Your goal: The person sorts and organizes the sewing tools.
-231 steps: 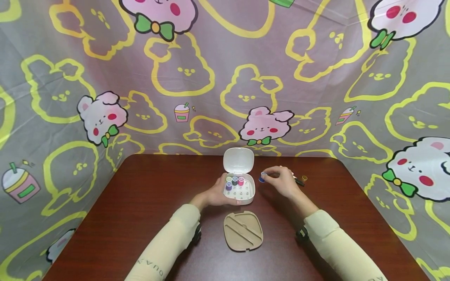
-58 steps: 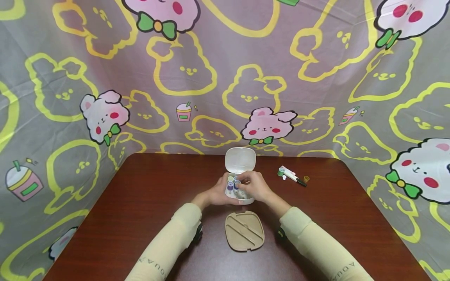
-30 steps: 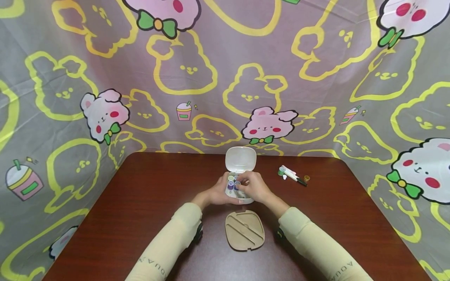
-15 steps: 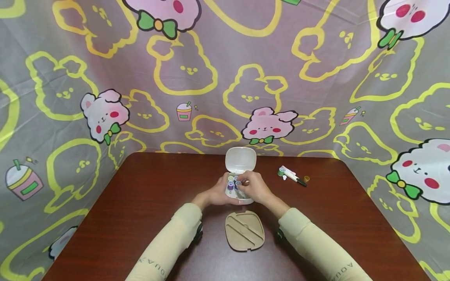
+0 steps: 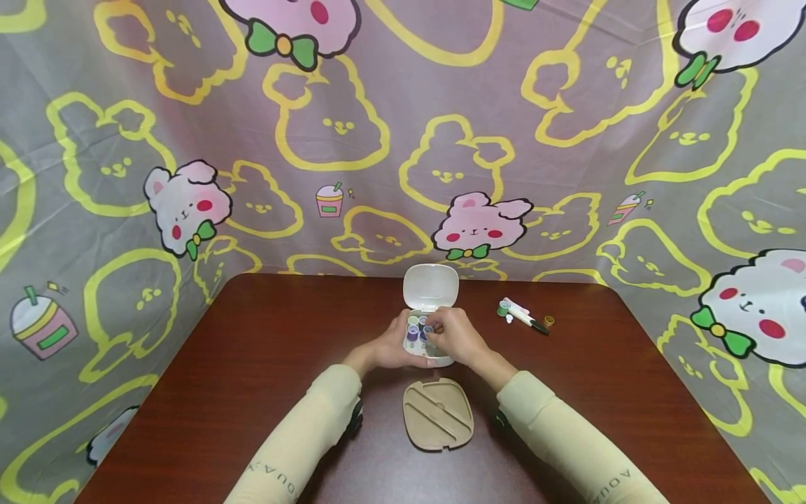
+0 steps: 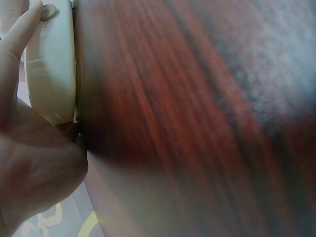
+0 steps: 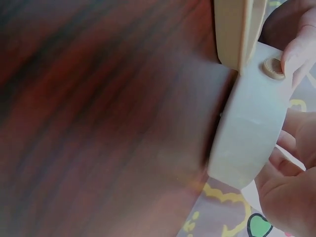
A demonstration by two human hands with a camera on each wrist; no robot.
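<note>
Blue spool (image 5: 426,334) (earlier outside) inside white box (image 7: 247,133)

Bench (image 5: 271,364): dark reddish-brown, wood-grained, far corners rounded; spreads to both sides of the hands (image 5: 393,348) (image 5: 458,337). Fabric backdrop (image 5: 378,84): grey, creased, printed with cartoon animals (image 5: 481,224); hangs beyond the hands and along both flanks. Lighting: pale glare (image 5: 403,479) on the bench, this side of the hands.

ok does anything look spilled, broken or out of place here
No spill or damage shows. A green spool perhaps looks out of place: it sits loose on the table, to the right of the box, while other spools are inside.
</note>
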